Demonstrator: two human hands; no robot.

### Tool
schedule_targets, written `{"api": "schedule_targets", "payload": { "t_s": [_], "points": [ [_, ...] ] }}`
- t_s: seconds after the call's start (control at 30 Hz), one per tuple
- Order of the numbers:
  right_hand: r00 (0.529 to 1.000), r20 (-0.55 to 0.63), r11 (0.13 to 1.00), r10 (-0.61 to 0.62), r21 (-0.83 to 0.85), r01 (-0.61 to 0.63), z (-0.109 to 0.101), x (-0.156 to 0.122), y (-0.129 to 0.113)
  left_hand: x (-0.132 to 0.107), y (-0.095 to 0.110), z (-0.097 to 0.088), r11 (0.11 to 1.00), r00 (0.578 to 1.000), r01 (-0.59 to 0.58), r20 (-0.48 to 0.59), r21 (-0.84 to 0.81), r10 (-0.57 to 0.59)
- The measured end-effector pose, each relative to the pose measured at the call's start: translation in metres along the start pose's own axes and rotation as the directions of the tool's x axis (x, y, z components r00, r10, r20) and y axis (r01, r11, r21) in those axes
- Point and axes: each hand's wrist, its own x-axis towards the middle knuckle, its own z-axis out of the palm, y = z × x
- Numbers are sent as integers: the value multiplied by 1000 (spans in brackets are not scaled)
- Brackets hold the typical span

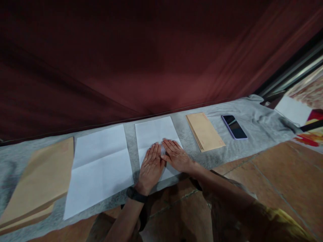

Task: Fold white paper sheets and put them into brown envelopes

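Observation:
A white sheet of paper (153, 129) with a crease across it lies flat in the middle of the cloth. My left hand (152, 164) rests on it palm down, fingers stretched out; a dark band circles that wrist. Beside it, my right hand (177, 156) also presses flat on the sheet, its thumb touching the left hand. Both hands cover the sheet's middle. Just to the left lies a larger white sheet (99, 168), creased across its middle. A small stack of brown envelopes (205, 131) sits to the right of my right hand.
Large brown envelopes (45, 174) lie at the far left. A phone in a purple case (234, 127) rests at the right. Grey cloth (257, 117) covers the narrow surface. A dark red curtain (151, 67) hangs behind it, and tiled floor (277, 174) shows in front.

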Motion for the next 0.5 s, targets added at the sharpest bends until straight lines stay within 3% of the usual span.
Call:
{"api": "schedule_targets", "payload": {
  "t_s": [0.5],
  "points": [
    [996,-28,992,82,-89,-84,-11,-14,20,-19,-16,-6,991,999,52,-18,121,-50]
  ]
}}
